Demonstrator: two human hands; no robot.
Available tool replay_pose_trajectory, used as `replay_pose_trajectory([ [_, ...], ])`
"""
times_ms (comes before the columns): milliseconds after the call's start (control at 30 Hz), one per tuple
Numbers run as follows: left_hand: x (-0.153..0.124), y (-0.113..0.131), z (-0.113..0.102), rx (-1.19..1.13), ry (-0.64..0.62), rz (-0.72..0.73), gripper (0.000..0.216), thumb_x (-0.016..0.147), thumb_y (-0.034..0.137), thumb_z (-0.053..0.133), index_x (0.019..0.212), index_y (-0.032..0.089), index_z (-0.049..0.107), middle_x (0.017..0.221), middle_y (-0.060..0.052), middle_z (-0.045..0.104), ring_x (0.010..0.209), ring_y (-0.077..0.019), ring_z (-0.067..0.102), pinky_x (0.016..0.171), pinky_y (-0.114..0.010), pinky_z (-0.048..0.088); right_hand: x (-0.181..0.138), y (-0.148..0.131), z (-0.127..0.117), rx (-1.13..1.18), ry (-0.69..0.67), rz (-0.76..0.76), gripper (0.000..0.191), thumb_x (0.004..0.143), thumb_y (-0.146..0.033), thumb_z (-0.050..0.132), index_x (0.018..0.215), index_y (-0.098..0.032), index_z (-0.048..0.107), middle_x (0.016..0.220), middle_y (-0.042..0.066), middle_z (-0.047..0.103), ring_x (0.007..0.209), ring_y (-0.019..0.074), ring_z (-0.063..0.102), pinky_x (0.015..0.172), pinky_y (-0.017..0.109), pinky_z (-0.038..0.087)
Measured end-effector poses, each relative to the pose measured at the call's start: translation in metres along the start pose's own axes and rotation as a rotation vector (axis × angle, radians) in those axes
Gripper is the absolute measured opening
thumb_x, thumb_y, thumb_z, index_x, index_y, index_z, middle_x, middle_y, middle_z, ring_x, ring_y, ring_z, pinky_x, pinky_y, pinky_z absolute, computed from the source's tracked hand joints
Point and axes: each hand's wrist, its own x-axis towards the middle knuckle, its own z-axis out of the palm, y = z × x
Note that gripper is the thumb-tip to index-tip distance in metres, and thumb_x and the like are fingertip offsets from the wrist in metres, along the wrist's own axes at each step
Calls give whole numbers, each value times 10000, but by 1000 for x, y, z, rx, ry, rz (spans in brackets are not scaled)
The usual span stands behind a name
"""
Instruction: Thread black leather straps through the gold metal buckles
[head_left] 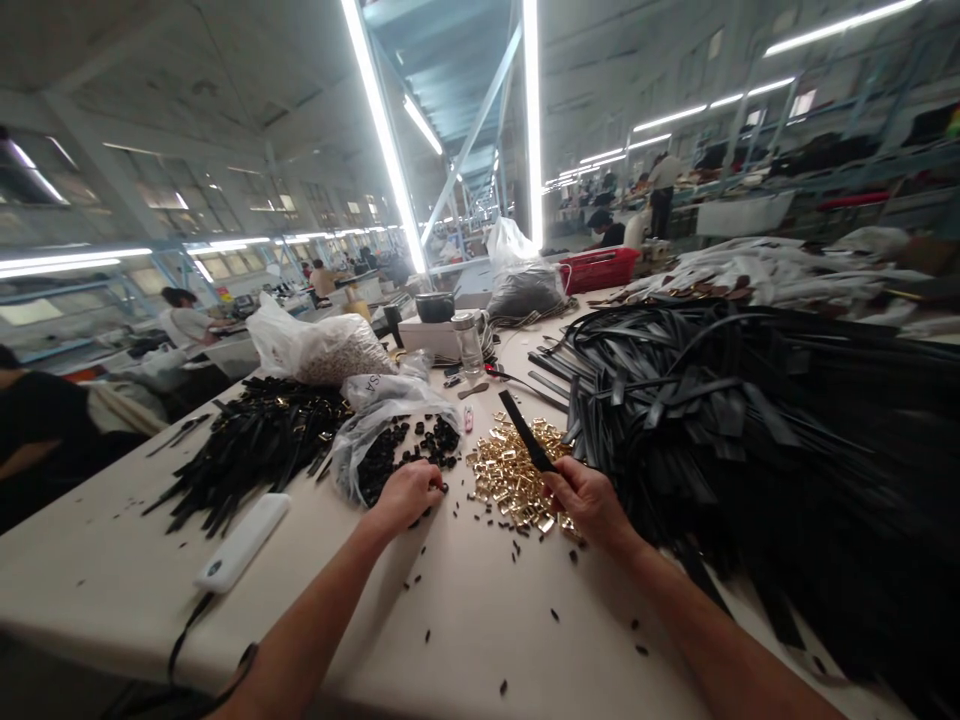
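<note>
My right hand (590,503) grips a flat black strap (527,430) near its lower end; its free end points up and to the left. Beneath the strap lies a heap of gold metal buckles (499,473). My left hand (407,494) is closed in a pinch at the edge of a pile of small black loops (390,447). A small dark piece, apparently one of these loops, shows at its fingertips; the fingers partly hide it. The loops spill from a clear plastic bag (346,450).
Finished-looking black straps with gold buckles (259,440) lie left, near a white power bank (244,543) with a cable. A large mound of black straps (697,390) fills the right. Behind stand a glass jar (469,345), stuffed bags and a red basket (600,268). Other people work farther off.
</note>
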Motion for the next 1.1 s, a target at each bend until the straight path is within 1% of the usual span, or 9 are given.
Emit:
replay_pose_trajectory([
  [167, 2, 1, 7, 43, 16, -34, 101, 674, 143, 629, 647, 215, 695, 761, -33, 641, 779, -202, 589, 736, -286, 391, -2, -2, 2, -15, -32, -12, 279, 886, -413, 480, 725, -195, 547, 622, -10, 638, 468, 123, 589, 465, 223, 447],
  [300, 9, 20, 8, -29, 36, -4, 100, 717, 234, 630, 641, 199, 685, 707, -32, 645, 699, -187, 587, 682, -283, 411, -4, -4, 4, 34, -59, 18, 293, 890, -432, 472, 742, -189, 541, 640, -6, 648, 477, 125, 614, 460, 214, 456],
  [333, 10, 27, 11, -142, 42, -9, 125, 733, 276, 627, 663, 189, 684, 683, -31, 645, 663, -180, 582, 647, -279, 416, -5, -4, 5, 54, -58, 26, 297, 889, -434, 473, 737, -187, 536, 635, -6, 646, 472, 124, 614, 457, 213, 457],
  [400, 12, 46, 21, -502, 44, -51, 198, 743, 355, 638, 701, 166, 676, 635, -23, 640, 592, -160, 566, 582, -266, 419, -5, -4, 6, 86, -55, 36, 301, 888, -434, 474, 728, -185, 530, 627, -9, 641, 470, 123, 614, 457, 210, 461],
  [500, 12, 73, 44, -1037, 50, -128, 253, 708, 397, 702, 737, 147, 673, 645, -15, 643, 567, -125, 553, 564, -240, 423, -6, -4, 8, 120, -50, 56, 299, 882, -442, 485, 759, -177, 549, 630, -7, 641, 480, 130, 624, 452, 211, 469],
  [600, 12, 90, 65, -1281, 64, -171, 264, 674, 383, 755, 740, 140, 675, 641, -6, 634, 563, -100, 534, 558, -216, 413, -7, -2, 9, 125, -58, 68, 299, 882, -448, 494, 809, -169, 574, 651, 0, 650, 494, 139, 635, 454, 216, 475],
  [767, 13, 93, 78, -1365, 84, -173, 255, 666, 354, 778, 764, 136, 690, 645, -4, 630, 579, -96, 528, 583, -220, 428, -7, 2, 10, 61, -72, 41, 278, 907, -409, 473, 822, -170, 588, 639, -7, 649, 500, 132, 631, 478, 212, 468],
  [1000, 14, 87, 80, -1327, 84, -121, 201, 693, 307, 763, 753, 142, 666, 631, 16, 622, 567, -84, 520, 562, -201, 416, -6, 4, 12, 51, -96, 51, 211, 896, -330, 485, 780, -173, 565, 648, -3, 650, 513, 128, 632, 482, 203, 460],
  [1100, 13, 90, 77, -1320, 107, -105, 220, 668, 295, 778, 800, 154, 672, 674, 9, 660, 574, -93, 547, 560, -205, 430, -6, 5, 12, 70, -121, 65, 196, 881, -327, 502, 773, -174, 557, 637, -6, 642, 504, 127, 625, 467, 199, 453],
])
